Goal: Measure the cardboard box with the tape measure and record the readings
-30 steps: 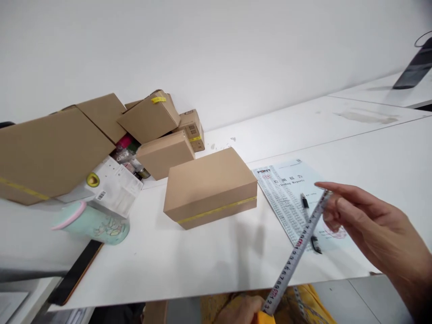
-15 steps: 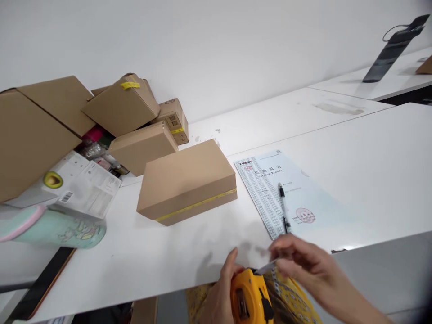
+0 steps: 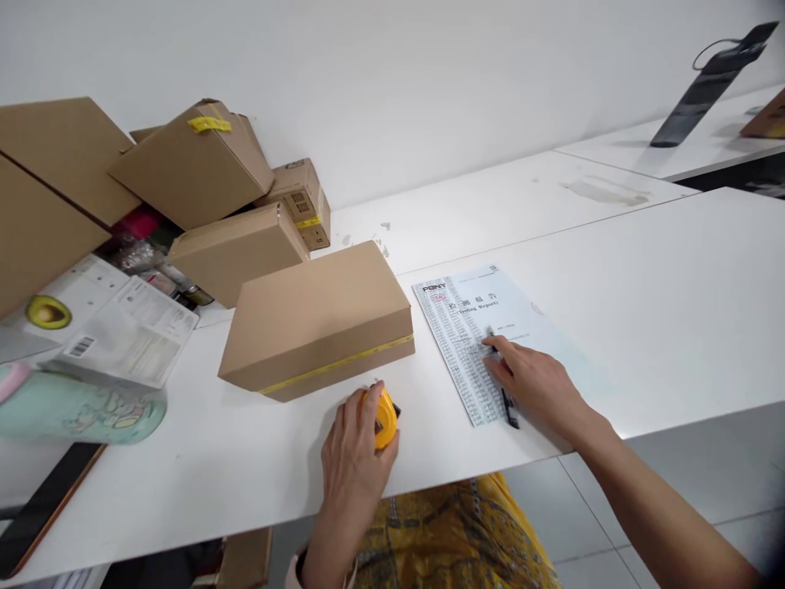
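My left hand (image 3: 356,458) rests on the white table (image 3: 613,270), fingers wrapped over a yellow tape measure (image 3: 385,417) just in front of a flat cardboard box (image 3: 312,315) sealed with yellow tape. My right hand (image 3: 536,380) lies on a printed paper sheet (image 3: 472,319) to the right of the box, its fingers closing on a black pen (image 3: 506,402) that lies on the sheet. The tape blade is fully retracted.
A heap of cardboard boxes (image 3: 190,164) stands at the back left. A white leaflet with an avocado picture (image 3: 91,319), a mint-green tumbler (image 3: 79,409) on its side and a dark flat board (image 3: 42,511) lie at the left. Black stand (image 3: 705,86) far right.
The tape blade has run back into its case. My left hand brought the tape measure up onto the table beside the box. My right hand moved forward onto the sheet and the pen.
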`<act>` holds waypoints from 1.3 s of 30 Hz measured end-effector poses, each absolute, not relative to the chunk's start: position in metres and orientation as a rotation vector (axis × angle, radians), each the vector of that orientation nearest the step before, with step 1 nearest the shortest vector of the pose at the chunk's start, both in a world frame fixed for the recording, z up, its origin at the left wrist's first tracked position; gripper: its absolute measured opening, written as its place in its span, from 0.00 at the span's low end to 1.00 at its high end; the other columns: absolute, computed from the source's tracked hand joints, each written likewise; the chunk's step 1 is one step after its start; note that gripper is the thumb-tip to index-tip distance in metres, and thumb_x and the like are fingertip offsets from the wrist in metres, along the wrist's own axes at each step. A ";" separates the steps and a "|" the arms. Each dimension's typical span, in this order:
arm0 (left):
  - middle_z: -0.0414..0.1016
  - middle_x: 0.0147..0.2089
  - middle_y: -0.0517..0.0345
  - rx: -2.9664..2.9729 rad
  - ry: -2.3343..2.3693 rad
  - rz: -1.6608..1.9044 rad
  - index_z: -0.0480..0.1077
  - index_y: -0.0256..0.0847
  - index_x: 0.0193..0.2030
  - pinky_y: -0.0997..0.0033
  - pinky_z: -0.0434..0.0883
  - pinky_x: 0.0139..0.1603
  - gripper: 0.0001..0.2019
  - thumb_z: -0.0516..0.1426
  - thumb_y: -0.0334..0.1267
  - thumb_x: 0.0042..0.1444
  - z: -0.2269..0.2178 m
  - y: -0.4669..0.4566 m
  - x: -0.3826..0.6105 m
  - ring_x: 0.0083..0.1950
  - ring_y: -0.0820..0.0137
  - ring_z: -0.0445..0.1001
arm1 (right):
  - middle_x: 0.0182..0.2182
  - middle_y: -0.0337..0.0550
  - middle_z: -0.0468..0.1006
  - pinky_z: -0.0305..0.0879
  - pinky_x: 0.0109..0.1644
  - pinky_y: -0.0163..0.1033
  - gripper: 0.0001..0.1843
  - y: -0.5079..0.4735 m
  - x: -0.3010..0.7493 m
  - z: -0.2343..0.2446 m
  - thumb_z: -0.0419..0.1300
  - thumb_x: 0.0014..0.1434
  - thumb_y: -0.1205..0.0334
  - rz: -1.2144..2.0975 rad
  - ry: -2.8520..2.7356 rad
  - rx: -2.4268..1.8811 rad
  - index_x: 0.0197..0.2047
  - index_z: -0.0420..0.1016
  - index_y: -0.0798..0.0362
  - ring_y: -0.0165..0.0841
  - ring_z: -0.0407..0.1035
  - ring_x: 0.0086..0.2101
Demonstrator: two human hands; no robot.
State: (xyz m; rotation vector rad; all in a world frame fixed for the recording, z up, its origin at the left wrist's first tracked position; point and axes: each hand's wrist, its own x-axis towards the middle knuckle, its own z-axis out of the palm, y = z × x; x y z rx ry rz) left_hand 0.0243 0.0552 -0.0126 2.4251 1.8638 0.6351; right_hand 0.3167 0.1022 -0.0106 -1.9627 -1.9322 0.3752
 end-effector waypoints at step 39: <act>0.67 0.70 0.37 2.992 1.265 0.454 0.61 0.30 0.71 0.55 0.70 0.69 0.35 0.63 0.41 0.60 -0.044 0.029 0.180 0.70 0.53 0.66 | 0.20 0.33 0.66 0.57 0.23 0.35 0.18 0.078 0.337 -0.033 0.63 0.63 0.47 0.918 -1.255 -1.615 0.29 0.63 0.48 0.29 0.59 0.21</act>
